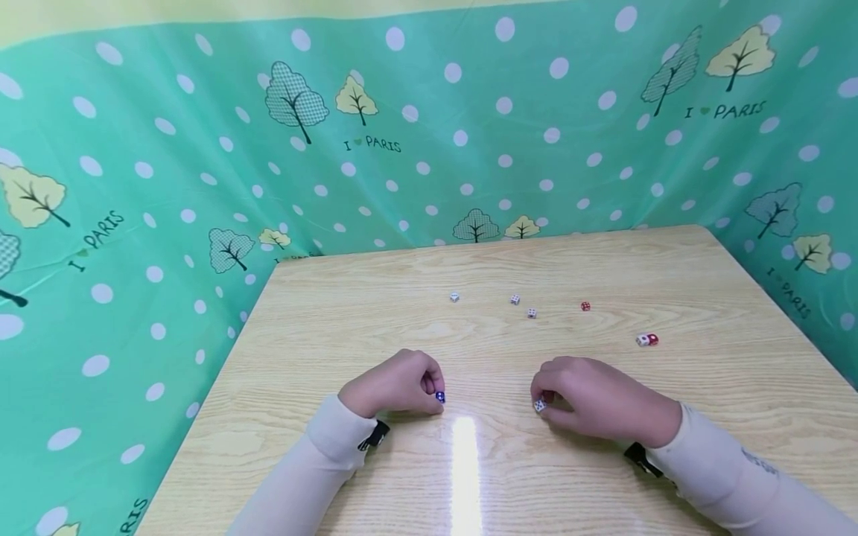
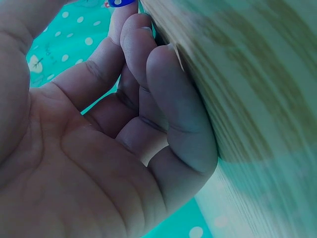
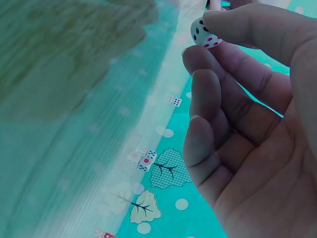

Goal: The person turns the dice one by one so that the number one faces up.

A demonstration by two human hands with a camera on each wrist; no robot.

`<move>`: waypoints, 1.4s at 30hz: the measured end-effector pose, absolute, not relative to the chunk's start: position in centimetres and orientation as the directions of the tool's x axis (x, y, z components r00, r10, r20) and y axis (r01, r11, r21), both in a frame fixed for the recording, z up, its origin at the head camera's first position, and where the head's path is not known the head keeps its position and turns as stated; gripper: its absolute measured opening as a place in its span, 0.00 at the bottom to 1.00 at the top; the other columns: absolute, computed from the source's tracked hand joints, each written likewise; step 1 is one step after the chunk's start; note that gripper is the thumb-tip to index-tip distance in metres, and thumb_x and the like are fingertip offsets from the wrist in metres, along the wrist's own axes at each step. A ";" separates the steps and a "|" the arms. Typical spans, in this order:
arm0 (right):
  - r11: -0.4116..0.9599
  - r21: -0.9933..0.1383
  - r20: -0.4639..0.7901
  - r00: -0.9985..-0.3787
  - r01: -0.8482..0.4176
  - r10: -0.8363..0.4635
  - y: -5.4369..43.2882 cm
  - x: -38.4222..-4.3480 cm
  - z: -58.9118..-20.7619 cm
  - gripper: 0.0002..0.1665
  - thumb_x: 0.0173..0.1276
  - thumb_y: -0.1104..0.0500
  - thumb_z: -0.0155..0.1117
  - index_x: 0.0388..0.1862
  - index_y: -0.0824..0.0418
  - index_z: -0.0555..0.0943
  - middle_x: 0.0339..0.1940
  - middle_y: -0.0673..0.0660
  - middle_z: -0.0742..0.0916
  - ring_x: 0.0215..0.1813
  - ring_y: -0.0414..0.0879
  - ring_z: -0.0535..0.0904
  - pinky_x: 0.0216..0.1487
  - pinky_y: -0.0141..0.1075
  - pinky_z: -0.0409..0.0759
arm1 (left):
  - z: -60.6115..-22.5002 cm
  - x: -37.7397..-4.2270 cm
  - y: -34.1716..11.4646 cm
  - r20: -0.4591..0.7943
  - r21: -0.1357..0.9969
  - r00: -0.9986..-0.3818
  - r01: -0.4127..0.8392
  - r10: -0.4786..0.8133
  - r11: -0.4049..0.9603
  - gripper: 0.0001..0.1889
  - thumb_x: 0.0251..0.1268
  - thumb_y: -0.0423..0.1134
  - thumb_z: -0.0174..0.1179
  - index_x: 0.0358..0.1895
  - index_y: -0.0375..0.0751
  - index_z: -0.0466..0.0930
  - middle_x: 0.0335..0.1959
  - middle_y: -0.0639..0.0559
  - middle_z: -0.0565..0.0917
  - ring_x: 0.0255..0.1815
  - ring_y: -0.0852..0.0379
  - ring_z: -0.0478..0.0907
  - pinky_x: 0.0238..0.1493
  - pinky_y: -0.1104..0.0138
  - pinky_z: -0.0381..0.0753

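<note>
Blue die point(image 1: 440, 397) pinched in the curled left hand point(image 1: 397, 383), white die point(image 1: 539, 406) pinched in the curled right hand point(image 1: 596, 396), both low at the wooden table point(image 1: 348, 313), four white dice point(image 1: 515, 299) and two red dice point(image 1: 585, 306) farther back, spotty green cloth point(image 1: 221, 97) behind.

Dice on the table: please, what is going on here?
A person's left hand holds a blue die, and the right hand pinches a white die. Beyond the hands, three white dice and a single red die lie spread on the wooden table. Toward the right, a white-and-red pair lies close together.
</note>
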State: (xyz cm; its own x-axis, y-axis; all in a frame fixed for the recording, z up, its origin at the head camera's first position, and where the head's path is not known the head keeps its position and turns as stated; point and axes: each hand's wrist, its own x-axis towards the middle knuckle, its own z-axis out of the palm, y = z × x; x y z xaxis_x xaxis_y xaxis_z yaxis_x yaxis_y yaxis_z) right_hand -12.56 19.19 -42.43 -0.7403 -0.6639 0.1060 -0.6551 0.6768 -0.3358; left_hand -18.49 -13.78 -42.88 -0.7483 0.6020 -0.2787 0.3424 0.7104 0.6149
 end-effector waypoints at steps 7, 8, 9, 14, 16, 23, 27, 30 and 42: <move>0.670 -0.425 0.055 -0.757 -0.608 -0.652 19.6 -13.0 -42.8 0.08 0.64 0.57 0.75 0.34 0.42 0.84 0.30 0.33 0.80 0.34 0.34 0.77 0.38 0.29 0.78 | -42.9 -18.5 -13.9 -0.274 0.614 -0.747 0.349 0.606 0.708 0.08 0.51 0.39 0.77 0.30 0.50 0.85 0.26 0.60 0.82 0.29 0.65 0.75 0.34 0.70 0.78; 0.669 -0.441 0.045 -0.759 -0.598 -0.650 19.7 -13.1 -42.8 0.09 0.64 0.57 0.75 0.34 0.42 0.84 0.30 0.33 0.80 0.34 0.34 0.77 0.38 0.29 0.78 | -42.9 -18.5 -13.9 -0.273 0.613 -0.747 0.350 0.606 0.708 0.08 0.51 0.39 0.77 0.30 0.50 0.85 0.26 0.60 0.82 0.29 0.65 0.75 0.34 0.70 0.78; 0.668 -0.455 0.034 -0.761 -0.589 -0.648 19.7 -13.1 -42.8 0.09 0.64 0.57 0.75 0.34 0.42 0.84 0.29 0.33 0.80 0.33 0.34 0.77 0.37 0.29 0.78 | -42.9 -18.5 -13.9 -0.273 0.612 -0.747 0.352 0.607 0.708 0.08 0.51 0.39 0.77 0.30 0.50 0.85 0.26 0.60 0.82 0.29 0.65 0.75 0.34 0.70 0.78; 0.661 -0.493 0.015 -0.765 -0.566 -0.644 19.9 -13.3 -43.0 0.10 0.63 0.58 0.75 0.33 0.42 0.84 0.29 0.35 0.81 0.33 0.36 0.78 0.36 0.29 0.77 | -42.9 -18.4 -13.9 -0.273 0.611 -0.747 0.352 0.607 0.709 0.08 0.51 0.39 0.77 0.30 0.50 0.85 0.26 0.60 0.82 0.29 0.65 0.75 0.34 0.70 0.78; 0.663 -0.494 0.017 -0.768 -0.563 -0.640 20.0 -13.4 -43.1 0.10 0.64 0.58 0.74 0.33 0.42 0.83 0.29 0.36 0.80 0.33 0.36 0.77 0.36 0.29 0.77 | -42.9 -18.4 -13.8 -0.273 0.612 -0.747 0.351 0.606 0.709 0.08 0.51 0.39 0.77 0.30 0.50 0.85 0.26 0.60 0.82 0.28 0.65 0.75 0.34 0.70 0.78; 0.650 -0.491 0.037 -0.759 -0.580 -0.650 20.3 -13.7 -43.5 0.12 0.63 0.62 0.74 0.32 0.44 0.83 0.27 0.38 0.79 0.32 0.34 0.74 0.33 0.28 0.75 | -42.8 -18.4 -13.8 -0.269 0.617 -0.746 0.352 0.609 0.704 0.07 0.51 0.38 0.76 0.31 0.48 0.85 0.26 0.60 0.82 0.28 0.65 0.75 0.34 0.70 0.78; 0.650 -0.493 0.039 -0.761 -0.578 -0.647 20.4 -13.8 -43.6 0.12 0.62 0.62 0.75 0.31 0.44 0.83 0.26 0.38 0.78 0.31 0.33 0.73 0.33 0.28 0.74 | -42.8 -18.4 -13.8 -0.270 0.617 -0.748 0.348 0.606 0.706 0.07 0.51 0.38 0.76 0.31 0.49 0.85 0.26 0.59 0.82 0.28 0.64 0.75 0.34 0.70 0.78; 0.653 -0.494 0.040 -0.765 -0.574 -0.643 20.4 -13.8 -43.6 0.12 0.62 0.62 0.75 0.31 0.44 0.83 0.26 0.38 0.78 0.31 0.33 0.74 0.32 0.28 0.74 | -42.8 -18.4 -13.8 -0.273 0.617 -0.750 0.343 0.602 0.708 0.07 0.51 0.38 0.76 0.31 0.49 0.85 0.26 0.59 0.82 0.29 0.64 0.75 0.34 0.70 0.78; 0.671 -0.473 0.038 -0.774 -0.571 -0.632 20.3 -13.7 -43.6 0.10 0.60 0.61 0.75 0.31 0.46 0.83 0.25 0.38 0.78 0.30 0.33 0.73 0.32 0.28 0.74 | -42.7 -18.3 -13.7 -0.274 0.615 -0.750 0.345 0.602 0.709 0.08 0.52 0.38 0.76 0.31 0.48 0.85 0.26 0.59 0.82 0.28 0.64 0.75 0.34 0.70 0.78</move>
